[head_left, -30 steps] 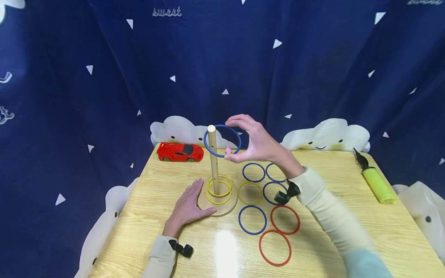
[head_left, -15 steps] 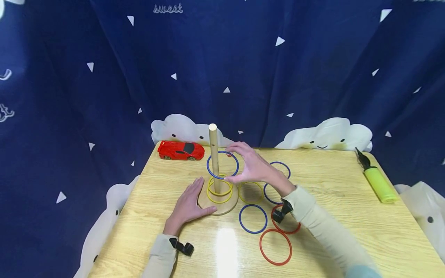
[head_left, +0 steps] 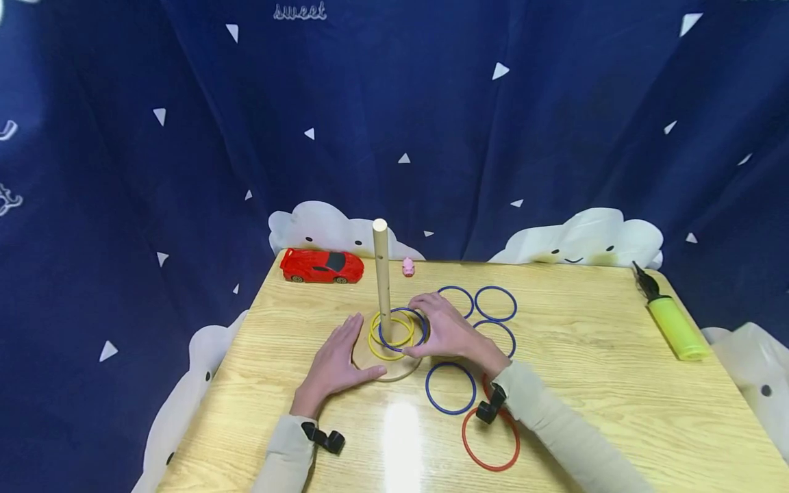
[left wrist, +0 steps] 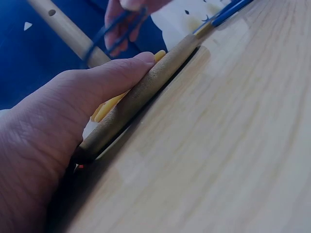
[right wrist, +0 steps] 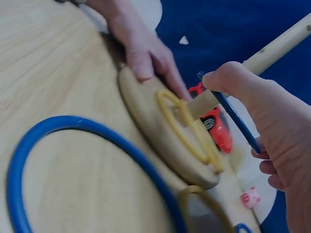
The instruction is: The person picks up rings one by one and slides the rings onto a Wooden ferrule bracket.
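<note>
A wooden ring-toss stand has an upright pole on a round base. Two yellow rings lie around the pole's foot. My right hand pinches a blue ring between thumb and fingers. This ring encircles the pole, low over the yellow ones, and is tilted in the right wrist view. My left hand rests against the base's left side, fingers straight along the rim. Its thumb lies across the base's upper edge.
Right of the stand lie several blue rings and red rings, partly hidden by my right arm. A red toy car and a pink pig figure stand at the back. A green hand pump lies far right.
My right hand has lowered the blue ring down the pole, from near its top to just over the yellow rings. The left hand has stayed at the base.
</note>
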Demonstrator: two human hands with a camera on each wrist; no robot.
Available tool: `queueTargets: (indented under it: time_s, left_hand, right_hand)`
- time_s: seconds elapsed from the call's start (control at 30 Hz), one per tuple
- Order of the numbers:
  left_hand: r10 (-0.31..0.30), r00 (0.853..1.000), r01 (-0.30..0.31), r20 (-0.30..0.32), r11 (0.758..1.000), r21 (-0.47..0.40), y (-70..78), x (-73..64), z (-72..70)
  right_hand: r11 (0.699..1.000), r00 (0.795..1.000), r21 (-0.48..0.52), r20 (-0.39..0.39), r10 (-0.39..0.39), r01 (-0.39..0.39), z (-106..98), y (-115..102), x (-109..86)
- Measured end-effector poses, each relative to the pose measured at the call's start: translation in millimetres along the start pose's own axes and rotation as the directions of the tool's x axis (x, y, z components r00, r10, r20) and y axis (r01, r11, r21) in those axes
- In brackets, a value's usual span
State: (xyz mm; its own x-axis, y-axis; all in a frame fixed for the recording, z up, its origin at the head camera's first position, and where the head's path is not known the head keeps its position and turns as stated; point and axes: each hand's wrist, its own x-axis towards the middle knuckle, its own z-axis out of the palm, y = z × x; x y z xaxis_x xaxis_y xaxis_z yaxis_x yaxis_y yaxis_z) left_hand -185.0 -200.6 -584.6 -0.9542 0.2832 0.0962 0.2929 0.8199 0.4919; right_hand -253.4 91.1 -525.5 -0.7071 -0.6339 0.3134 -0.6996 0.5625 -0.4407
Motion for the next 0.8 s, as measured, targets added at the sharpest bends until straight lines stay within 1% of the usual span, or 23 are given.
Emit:
queueTargets:
  time_s: [0.1,0.2,0.3,0.43,0.57,0.7,0.8]
  left_hand:
    - [0.001,1.0,-0.001,0.003,1.0,0.004,0.8,0.2,-0.2]
    - [0.005,1.0,-0.005,0.0,1.0,0.006,1.0,0.1,-0.5]
    - [0.008,1.0,-0.008,-0.008,1.0,0.003,1.0,0.8,-0.6]
    - [0.005,1.0,-0.005,-0.009,1.0,0.003,0.0,0.4,-1.1]
    - [-0.003,1.0,0.003,0.0,1.0,0.006,-0.4,-0.1,-1.4]
    - [-0.003,1.0,0.003,0.002,1.0,0.006,-0.3,-0.3,-1.5]
    - [0.004,1.0,-0.004,-0.001,1.0,0.005,0.6,-0.5,-1.6]
  right_hand:
    - [0.999,1.0,-0.032,0.008,0.004,-0.004,9.0,2.6,-3.3]
    - [0.998,1.0,-0.054,0.023,0.016,-0.015,13.7,5.0,-5.7]
    - [0.997,0.999,-0.07,0.034,0.02,-0.017,13.2,6.5,-8.7]
    - [0.997,0.999,-0.077,0.016,0.031,-0.029,7.6,8.3,-18.6]
    - [0.996,0.998,-0.062,-0.035,0.056,-0.059,-1.8,11.2,-38.5]
    - [0.996,0.993,-0.037,-0.093,0.079,-0.083,-9.8,15.9,-64.9]
    - [0.994,0.985,-0.021,-0.138,0.107,-0.11,-14.3,19.4,-85.6]
